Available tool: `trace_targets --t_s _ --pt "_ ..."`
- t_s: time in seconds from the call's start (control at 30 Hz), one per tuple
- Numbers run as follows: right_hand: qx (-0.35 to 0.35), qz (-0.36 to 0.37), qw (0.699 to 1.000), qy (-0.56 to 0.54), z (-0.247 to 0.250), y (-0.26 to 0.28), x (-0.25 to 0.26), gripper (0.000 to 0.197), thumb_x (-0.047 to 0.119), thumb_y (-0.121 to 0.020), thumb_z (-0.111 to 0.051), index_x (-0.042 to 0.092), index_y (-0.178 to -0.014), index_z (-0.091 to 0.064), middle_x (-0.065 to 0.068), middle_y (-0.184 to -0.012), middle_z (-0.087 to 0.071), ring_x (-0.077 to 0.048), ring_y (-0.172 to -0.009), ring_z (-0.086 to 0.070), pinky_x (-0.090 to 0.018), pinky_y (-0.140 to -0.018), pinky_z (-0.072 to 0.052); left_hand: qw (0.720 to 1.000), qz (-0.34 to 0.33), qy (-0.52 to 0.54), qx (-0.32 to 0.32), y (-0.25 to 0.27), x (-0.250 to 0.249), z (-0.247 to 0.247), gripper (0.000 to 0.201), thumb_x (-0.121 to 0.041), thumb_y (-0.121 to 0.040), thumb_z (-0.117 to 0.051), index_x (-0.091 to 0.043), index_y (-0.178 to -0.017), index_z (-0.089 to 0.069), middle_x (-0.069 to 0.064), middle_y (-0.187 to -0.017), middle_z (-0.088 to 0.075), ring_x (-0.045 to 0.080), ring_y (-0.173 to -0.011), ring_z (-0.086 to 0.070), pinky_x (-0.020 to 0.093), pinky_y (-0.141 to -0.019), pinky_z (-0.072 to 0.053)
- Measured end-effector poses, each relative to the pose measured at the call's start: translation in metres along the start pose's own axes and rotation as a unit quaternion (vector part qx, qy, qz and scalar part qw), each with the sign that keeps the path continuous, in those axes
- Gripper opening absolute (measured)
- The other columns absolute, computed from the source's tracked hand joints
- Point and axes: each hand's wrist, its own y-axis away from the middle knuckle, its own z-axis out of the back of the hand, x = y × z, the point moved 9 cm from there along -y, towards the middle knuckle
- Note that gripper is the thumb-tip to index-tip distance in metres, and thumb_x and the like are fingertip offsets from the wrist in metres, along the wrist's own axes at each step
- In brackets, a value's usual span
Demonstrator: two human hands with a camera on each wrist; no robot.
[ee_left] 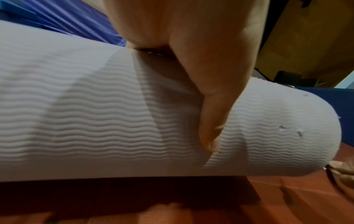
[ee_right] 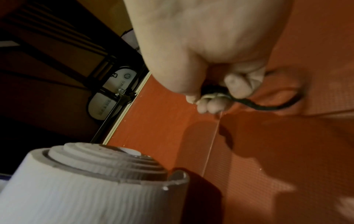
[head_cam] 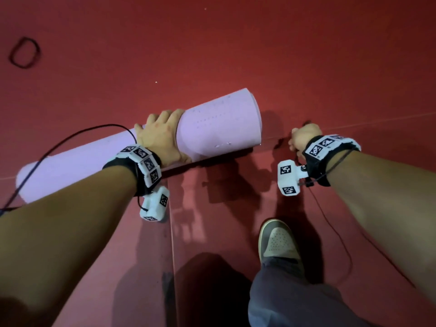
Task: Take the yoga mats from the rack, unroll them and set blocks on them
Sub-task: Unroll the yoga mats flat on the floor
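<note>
A rolled lilac yoga mat (head_cam: pixel 219 128) lies across the red floor (head_cam: pixel 212 55). The left hand (head_cam: pixel 162 138) wraps over its middle, thumb (ee_left: pixel 210 115) pressed against the ribbed surface. Just right of the roll's end, the right hand (head_cam: pixel 303 139) has its grip closed around a black elastic strap (ee_right: pixel 268 104). A second black strap loop (head_cam: pixel 23 53) lies well apart on the floor.

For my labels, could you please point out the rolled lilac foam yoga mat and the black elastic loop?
Rolled lilac foam yoga mat (head_cam: pixel 219 123), head view, outer wrap.
Black elastic loop (ee_right: pixel 277 106), right wrist view, dangling curve.
</note>
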Motion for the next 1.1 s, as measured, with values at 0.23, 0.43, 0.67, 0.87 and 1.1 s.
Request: trace_targets --t_s 0.23,0.43,0.67,0.87,1.1 --pt "-0.097 0.114 0.989 -0.001 -0.014 -0.003 0.058 0.018 0.029 -0.086 -0.056 0.020 -0.070 -0.059 -0.008 -0.083 -0.071 -0.029 -0.078 -0.066 -0.031 -0.064 -0.042 0.998 -0.033 -0.044 0.030 0.011 -0.018 -0.030 0.121 -0.061 -0.048 -0.083 -0.036 -0.148 -0.020 -0.005 -0.143 -0.040 0.031 -0.124 -0.040 0.063 -0.098 -0.036" --pt "-0.067 0.255 0.964 0.023 -0.036 0.037 0.119 0.019 0.027 -0.094 -0.060 0.024 -0.077 -0.067 0.011 -0.064 -0.058 -0.011 -0.060 -0.051 -0.025 -0.062 -0.036 0.994 -0.067 -0.066 0.058 0.022 -0.029 -0.058 0.132 -0.070 -0.043 -0.082 -0.036 -0.152 -0.015 -0.005 -0.147 -0.036 0.029 -0.128 -0.038 0.061 -0.099 -0.035" --pt "0.115 0.209 0.966 -0.099 -0.094 0.068 0.152 0.021 0.017 -0.100 -0.052 0.011 -0.084 -0.063 -0.004 -0.072 -0.066 -0.005 -0.035 -0.040 -0.016 -0.037 -0.031 0.995 -0.057 -0.003 0.078 0.025 0.004 -0.056 0.136 -0.066 -0.047 -0.084 -0.029 -0.156 -0.011 0.001 -0.152 -0.034 0.030 -0.138 -0.032 0.056 -0.114 -0.023" --pt "0.280 0.127 0.948 -0.086 -0.154 0.091 0.156 0.005 0.004 -0.094 -0.059 0.007 -0.093 -0.060 -0.007 -0.063 -0.064 -0.007 -0.038 -0.038 -0.019 -0.041 -0.027 0.986 0.070 -0.042 0.142 0.045 0.069 -0.069 0.138 -0.057 -0.045 -0.088 -0.037 -0.153 -0.004 0.001 -0.159 -0.017 0.029 -0.148 -0.011 0.073 -0.109 -0.012" --pt "0.181 0.210 0.953 -0.124 -0.158 0.083 0.208 0.016 0.003 -0.092 -0.062 0.009 -0.106 -0.061 -0.012 -0.083 -0.065 -0.011 -0.051 -0.060 -0.023 -0.046 -0.048 0.988 0.069 -0.039 0.130 0.045 0.066 -0.073 0.132 -0.052 -0.050 -0.088 -0.033 -0.153 -0.008 0.003 -0.156 -0.019 0.030 -0.145 -0.015 0.073 -0.110 -0.012"
